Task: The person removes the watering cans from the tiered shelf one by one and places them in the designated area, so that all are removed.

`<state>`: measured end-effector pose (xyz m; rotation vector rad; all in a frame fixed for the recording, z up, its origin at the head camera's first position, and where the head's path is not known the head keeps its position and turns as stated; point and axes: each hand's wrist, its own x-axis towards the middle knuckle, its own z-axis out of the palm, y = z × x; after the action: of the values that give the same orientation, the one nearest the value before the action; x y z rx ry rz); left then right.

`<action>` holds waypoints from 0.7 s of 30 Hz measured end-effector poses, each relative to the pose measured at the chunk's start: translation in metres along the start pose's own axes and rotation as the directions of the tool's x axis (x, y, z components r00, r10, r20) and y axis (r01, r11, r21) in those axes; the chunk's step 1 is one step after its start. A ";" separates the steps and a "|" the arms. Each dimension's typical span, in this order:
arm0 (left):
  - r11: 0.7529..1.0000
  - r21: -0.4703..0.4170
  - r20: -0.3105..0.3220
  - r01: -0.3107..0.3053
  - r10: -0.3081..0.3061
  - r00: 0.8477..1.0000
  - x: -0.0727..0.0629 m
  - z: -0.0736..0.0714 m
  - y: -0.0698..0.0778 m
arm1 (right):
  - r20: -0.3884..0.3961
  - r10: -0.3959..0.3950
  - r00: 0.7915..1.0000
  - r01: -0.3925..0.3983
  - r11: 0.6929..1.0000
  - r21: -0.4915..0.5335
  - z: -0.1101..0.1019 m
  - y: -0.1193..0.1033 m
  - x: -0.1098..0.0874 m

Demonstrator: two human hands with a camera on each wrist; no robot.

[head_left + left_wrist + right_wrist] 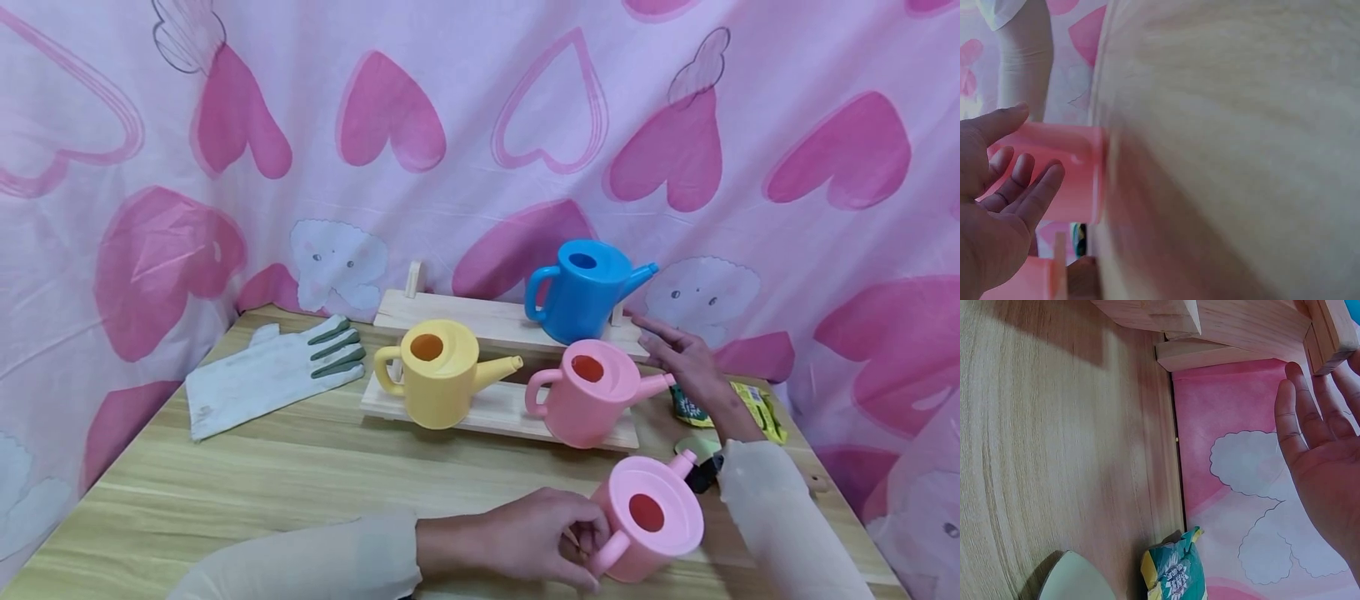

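In the head view, my left hand (536,533) is at the handle of the nearest pink watering can (660,508), which stands on the table. The left wrist view shows the fingers loosely bent and the thumb apart, beside that can's body (1072,169). My right hand (693,367) touches the right end of a two-step wooden rack (465,315) with nearly straight fingers, also visible in the right wrist view. A blue watering can (581,292) stands on the upper step. On the lower step are a yellow watering can (442,383) and a second pink watering can (585,400).
A white work glove (262,379) with green finger stripes lies left of the rack. At the right are a green and yellow packet (757,408) and a pale green rounded object (1079,581), partly hidden. A pink heart-print curtain (465,108) hangs behind the wooden table (262,492).
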<state>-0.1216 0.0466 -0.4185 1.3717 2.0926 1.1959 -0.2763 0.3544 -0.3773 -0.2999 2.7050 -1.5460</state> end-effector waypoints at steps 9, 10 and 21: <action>1.000 0.007 -0.029 -0.016 0.016 0.999 -0.002 -0.040 0.020 | 0.000 -0.012 1.000 0.012 1.000 -0.009 -0.001 0.002 0.000; 1.000 0.021 -0.035 -0.018 0.019 0.999 -0.002 -0.046 0.023 | -0.003 -0.009 1.000 0.009 1.000 -0.004 -0.001 0.002 0.001; 0.979 0.120 -0.286 -0.164 0.193 0.939 -0.002 -0.117 0.047 | -0.004 0.003 1.000 -0.003 1.000 -0.021 0.000 0.002 0.000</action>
<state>-0.1738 -0.0003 -0.3133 1.5342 2.2908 1.4737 -0.2768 0.3554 -0.3787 -0.2940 2.7250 -1.5196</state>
